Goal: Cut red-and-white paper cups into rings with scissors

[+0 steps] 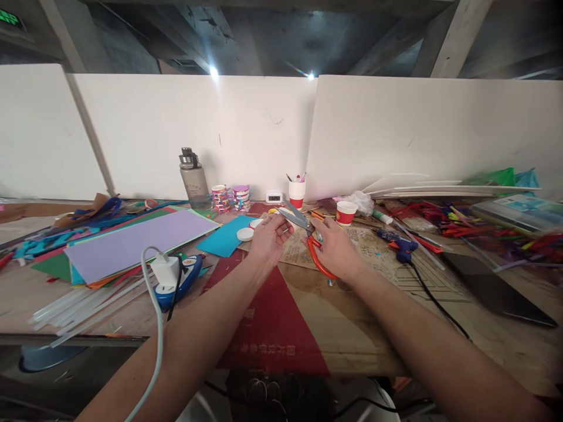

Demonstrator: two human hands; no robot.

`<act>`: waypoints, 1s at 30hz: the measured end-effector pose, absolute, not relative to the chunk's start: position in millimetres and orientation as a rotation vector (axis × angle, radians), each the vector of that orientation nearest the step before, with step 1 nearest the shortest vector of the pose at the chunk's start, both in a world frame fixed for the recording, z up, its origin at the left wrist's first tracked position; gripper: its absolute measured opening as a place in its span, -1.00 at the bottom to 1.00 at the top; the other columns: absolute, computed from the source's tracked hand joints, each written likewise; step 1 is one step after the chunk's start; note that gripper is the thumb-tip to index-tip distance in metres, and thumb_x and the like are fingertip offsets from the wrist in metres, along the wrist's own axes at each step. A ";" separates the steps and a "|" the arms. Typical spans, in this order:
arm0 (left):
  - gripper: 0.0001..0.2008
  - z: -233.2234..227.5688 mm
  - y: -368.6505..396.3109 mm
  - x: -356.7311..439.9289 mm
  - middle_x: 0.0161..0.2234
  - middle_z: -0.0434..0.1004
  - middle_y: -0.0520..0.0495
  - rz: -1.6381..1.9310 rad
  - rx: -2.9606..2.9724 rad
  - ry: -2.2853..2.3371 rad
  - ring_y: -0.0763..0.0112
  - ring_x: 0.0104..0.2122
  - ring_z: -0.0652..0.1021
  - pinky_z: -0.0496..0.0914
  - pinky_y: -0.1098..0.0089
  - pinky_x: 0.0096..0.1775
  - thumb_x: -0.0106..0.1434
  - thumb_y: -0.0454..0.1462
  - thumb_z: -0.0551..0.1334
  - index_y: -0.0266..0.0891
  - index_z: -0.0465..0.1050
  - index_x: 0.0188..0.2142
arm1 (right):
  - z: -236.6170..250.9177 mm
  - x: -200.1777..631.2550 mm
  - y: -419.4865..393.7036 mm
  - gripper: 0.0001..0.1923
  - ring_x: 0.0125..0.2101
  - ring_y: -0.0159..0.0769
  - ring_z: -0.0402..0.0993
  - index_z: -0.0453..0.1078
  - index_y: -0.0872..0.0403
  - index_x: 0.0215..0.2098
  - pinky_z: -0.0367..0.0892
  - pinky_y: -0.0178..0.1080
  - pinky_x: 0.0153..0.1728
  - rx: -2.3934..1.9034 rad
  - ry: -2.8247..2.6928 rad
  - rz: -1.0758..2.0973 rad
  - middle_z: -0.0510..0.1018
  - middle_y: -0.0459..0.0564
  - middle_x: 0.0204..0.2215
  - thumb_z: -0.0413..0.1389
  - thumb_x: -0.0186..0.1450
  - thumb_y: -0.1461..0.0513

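My right hand [336,246] grips scissors [315,249] by their orange handles, over the middle of the table. The grey blades point up and left, somewhat apart, towards my left hand [270,237]. My left fingers are closed around a small white piece, partly hidden behind the blades; its exact shape cannot be made out. Just left of this hand, a white round cup-like piece [245,235] lies on blue paper [226,237], with another white-rimmed one behind it.
Coloured sheets [145,243] and a power strip [182,281] with cables lie left. A bottle [193,179], wrapped cups [241,198], a clock [274,198] and stacked paper cups [297,193] stand behind. Rightward are a paper cup [346,213], glue gun [401,246] and black tablet-like slab [497,287].
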State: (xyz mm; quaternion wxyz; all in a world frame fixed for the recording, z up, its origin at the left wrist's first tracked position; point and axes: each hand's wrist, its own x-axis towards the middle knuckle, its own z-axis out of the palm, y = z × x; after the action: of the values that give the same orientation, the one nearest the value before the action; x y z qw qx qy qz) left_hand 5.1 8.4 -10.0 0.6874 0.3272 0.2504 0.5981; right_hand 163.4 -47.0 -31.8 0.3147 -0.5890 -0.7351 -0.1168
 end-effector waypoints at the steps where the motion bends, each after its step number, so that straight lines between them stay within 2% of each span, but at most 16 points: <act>1: -0.84 -10.6 8.8 4.9 -0.48 0.51 0.03 1.346 0.740 0.557 0.56 -0.50 0.50 0.41 0.47 -0.36 0.05 -0.36 0.39 -0.29 0.41 -0.45 | -31.8 163.5 -46.8 -0.55 -0.09 0.00 0.44 0.35 0.08 0.17 0.37 -0.07 -0.06 -1.543 -1.943 -0.296 0.46 0.21 -0.07 0.06 0.41 0.04; 19: -0.83 -10.5 7.5 5.7 -0.49 0.51 0.05 1.333 0.720 0.537 0.58 -0.51 0.50 0.39 0.50 -0.40 0.05 -0.37 0.41 -0.29 0.41 -0.43 | -30.5 164.0 -46.5 -0.49 -0.03 0.00 0.45 0.34 0.12 0.20 0.35 -0.06 0.00 -1.605 -1.977 -0.284 0.48 0.23 0.01 0.04 0.42 -0.01; 30: -0.62 -8.6 7.1 4.9 -0.48 0.48 0.09 1.352 0.729 0.552 0.59 -0.50 0.48 0.38 0.50 -0.40 -0.17 -0.30 0.54 -0.27 0.37 -0.45 | -25.4 161.5 -51.2 -0.55 -0.05 0.01 0.48 0.39 0.11 0.12 0.36 -0.06 -0.02 -1.689 -1.981 -0.298 0.52 0.23 -0.01 0.01 0.43 0.01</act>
State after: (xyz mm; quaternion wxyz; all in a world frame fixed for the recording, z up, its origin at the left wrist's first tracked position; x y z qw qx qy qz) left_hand 4.9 7.1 -8.6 0.6852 0.3254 0.2462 0.6033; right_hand 161.5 -51.2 -25.4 0.2578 -0.6230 -0.7303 -0.1097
